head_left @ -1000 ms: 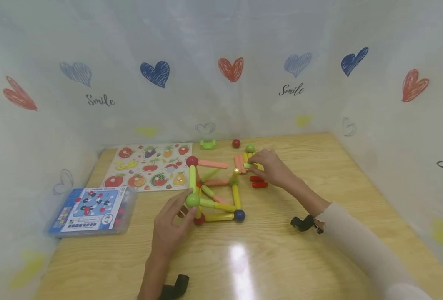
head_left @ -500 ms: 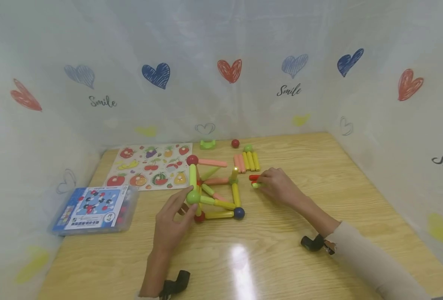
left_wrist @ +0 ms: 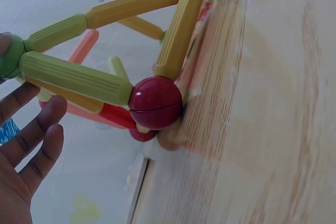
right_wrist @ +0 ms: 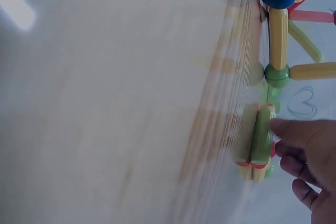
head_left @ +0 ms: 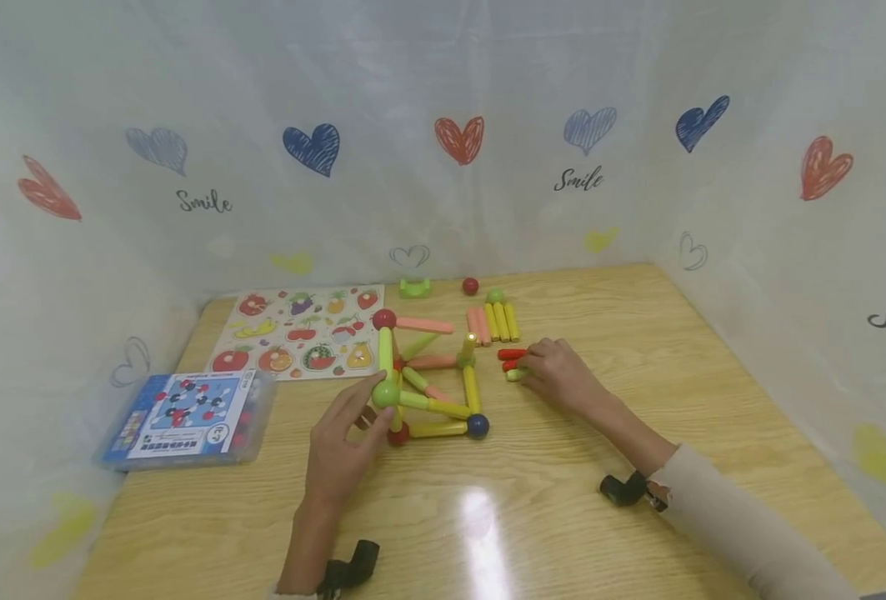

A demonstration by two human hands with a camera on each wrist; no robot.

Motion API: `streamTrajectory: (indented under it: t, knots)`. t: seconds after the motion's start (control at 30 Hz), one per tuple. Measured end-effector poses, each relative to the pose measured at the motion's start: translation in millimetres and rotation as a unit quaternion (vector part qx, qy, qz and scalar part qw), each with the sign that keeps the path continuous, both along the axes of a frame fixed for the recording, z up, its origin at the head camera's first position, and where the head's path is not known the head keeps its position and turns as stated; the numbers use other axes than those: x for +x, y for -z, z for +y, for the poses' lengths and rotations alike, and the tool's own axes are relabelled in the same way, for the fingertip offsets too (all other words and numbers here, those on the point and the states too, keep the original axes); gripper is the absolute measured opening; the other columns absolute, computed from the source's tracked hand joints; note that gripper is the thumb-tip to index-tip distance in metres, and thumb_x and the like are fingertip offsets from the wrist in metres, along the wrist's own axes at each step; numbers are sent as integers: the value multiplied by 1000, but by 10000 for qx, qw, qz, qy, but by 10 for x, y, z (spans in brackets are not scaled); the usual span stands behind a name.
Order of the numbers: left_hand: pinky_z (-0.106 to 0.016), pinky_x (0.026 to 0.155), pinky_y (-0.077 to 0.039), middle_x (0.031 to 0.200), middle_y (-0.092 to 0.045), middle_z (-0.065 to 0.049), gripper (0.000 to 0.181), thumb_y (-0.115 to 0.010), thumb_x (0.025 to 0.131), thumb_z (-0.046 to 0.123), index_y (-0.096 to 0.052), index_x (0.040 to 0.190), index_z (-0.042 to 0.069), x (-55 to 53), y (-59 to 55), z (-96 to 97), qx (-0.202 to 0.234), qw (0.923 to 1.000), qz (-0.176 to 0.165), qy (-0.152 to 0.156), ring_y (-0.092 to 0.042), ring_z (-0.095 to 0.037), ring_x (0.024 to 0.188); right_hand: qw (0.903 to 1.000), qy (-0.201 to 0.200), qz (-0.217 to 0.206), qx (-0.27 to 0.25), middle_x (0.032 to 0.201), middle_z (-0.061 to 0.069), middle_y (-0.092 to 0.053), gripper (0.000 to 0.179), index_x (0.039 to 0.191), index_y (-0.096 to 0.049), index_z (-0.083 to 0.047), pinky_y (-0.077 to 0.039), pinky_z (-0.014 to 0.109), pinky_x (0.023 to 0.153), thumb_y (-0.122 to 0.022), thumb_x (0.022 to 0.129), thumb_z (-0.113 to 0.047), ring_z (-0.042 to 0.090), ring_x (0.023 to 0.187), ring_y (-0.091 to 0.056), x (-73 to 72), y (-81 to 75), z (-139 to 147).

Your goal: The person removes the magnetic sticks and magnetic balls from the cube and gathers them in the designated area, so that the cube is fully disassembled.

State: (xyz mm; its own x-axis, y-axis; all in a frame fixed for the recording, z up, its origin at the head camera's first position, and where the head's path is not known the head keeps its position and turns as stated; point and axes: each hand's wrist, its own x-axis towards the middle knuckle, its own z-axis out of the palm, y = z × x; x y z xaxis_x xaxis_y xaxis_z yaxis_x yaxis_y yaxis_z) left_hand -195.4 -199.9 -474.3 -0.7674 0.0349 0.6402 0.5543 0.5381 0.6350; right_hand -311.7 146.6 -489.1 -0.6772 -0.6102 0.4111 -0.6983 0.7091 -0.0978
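A frame of magnetic rods and balls (head_left: 437, 430) stands mid-table, with yellow, green and pink rods, a blue ball (head_left: 478, 426) and red balls at its corners. My left hand (head_left: 348, 437) holds the green ball (head_left: 387, 393) at its upper near-left corner between thumb and fingers; in the left wrist view the other fingers (left_wrist: 44, 148) spread beside the frame. To the right, my right hand (head_left: 563, 375) pinches a short green rod (right_wrist: 262, 135), its thumb on the near side. That rod lies alongside two red rods (head_left: 512, 355), partly covered by the fingers.
Behind the red rods lie pink rods (head_left: 478, 326) and yellow rods (head_left: 502, 322), with a green ball (head_left: 495, 297) and a red ball (head_left: 470, 286) farther back. A green curved piece (head_left: 415, 289), a fruit picture board (head_left: 303, 333) and a plastic kit box (head_left: 187, 417) stand toward the left.
My right hand has come nearer from the yellow rods, bringing the green rod down beside the red ones. My left hand has stayed on the green ball.
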Motion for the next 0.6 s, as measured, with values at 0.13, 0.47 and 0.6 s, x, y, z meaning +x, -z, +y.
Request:
streamTrajectory:
  t: [0.13, 0.47, 0.6]
  knots:
    - [-26, 67, -54, 127, -64, 6, 52, -75, 90, 11, -61, 138, 23, 4, -3, -10, -50, 10000, -21, -51, -61, -11, 80, 9950, -111, -600, -795, 100, 9, -68, 29, 111, -72, -4, -52, 39, 78, -80, 87, -18, 24, 89, -64, 38, -107, -120]
    - [-26, 67, -55, 129, -64, 0, 51, -75, 89, 9, -62, 138, 18, -8, 17, -35, -32, 10000, -17, 4, -61, -11, 80, 9855, -1098, 18, -1297, 113, 9, -63, 40, 127, -64, -5, -54, 32, 73, -76, 89, -7, 21, 91, -62, 4, -454, -540]
    - [-26, 67, -55, 129, -63, 2, 51, -75, 90, 12, -61, 139, 20, -24, 10, -31, -93, 9999, -122, -3, -61, -11, 80, 9856, -1060, -42, -1320, 92, 7, -63, 24, 107, -65, 0, -49, 25, 60, -77, 86, -1, 17, 73, -57, 41, -423, -505]
